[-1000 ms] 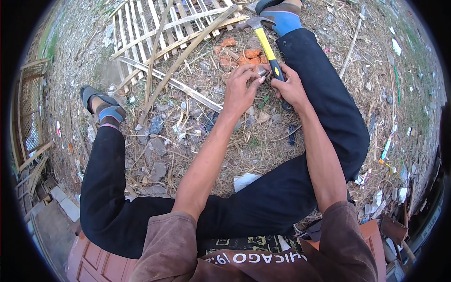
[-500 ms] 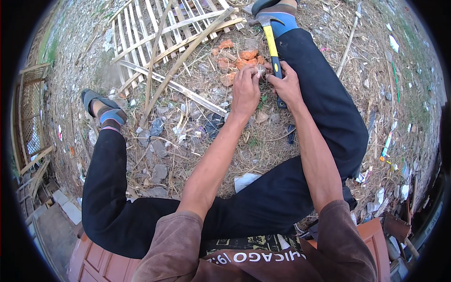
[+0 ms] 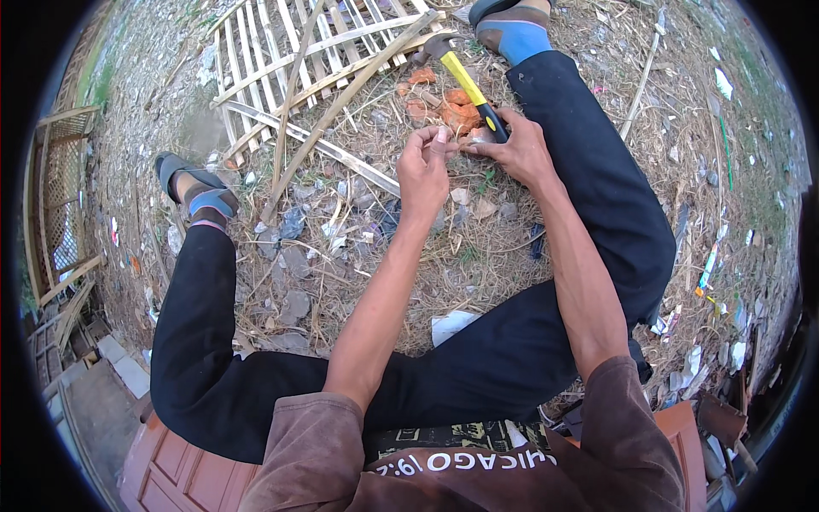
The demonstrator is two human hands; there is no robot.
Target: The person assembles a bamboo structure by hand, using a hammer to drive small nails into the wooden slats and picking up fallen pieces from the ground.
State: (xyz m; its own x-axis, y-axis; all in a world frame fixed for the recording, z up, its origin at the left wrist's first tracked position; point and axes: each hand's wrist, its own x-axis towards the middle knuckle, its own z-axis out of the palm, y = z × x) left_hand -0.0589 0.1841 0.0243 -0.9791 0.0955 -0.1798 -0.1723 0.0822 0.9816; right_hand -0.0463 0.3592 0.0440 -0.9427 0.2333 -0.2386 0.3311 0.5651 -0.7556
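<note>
A claw hammer [image 3: 467,85] with a yellow and black handle slants up and left from my right hand [image 3: 522,152], which is closed around the lower handle. My right thumb and fingertips reach toward my left hand [image 3: 425,175]. The left fingers are pinched together, and whatever they hold is too small to make out. The two sets of fingertips almost meet. Beyond them, broken orange brick pieces [image 3: 461,113] lie on the ground, just beneath the hammer.
A slatted bamboo panel [image 3: 290,75] with loose strips lies at the far left. My legs in black trousers [image 3: 589,154] spread on both sides. Dry grass, stones and litter cover the ground. I sit by a reddish-brown wooden panel [image 3: 183,465].
My left hand has shifted left and slightly down, with the fingertips drawn a little apart from the right ones. The hammer has tilted, its head swinging left.
</note>
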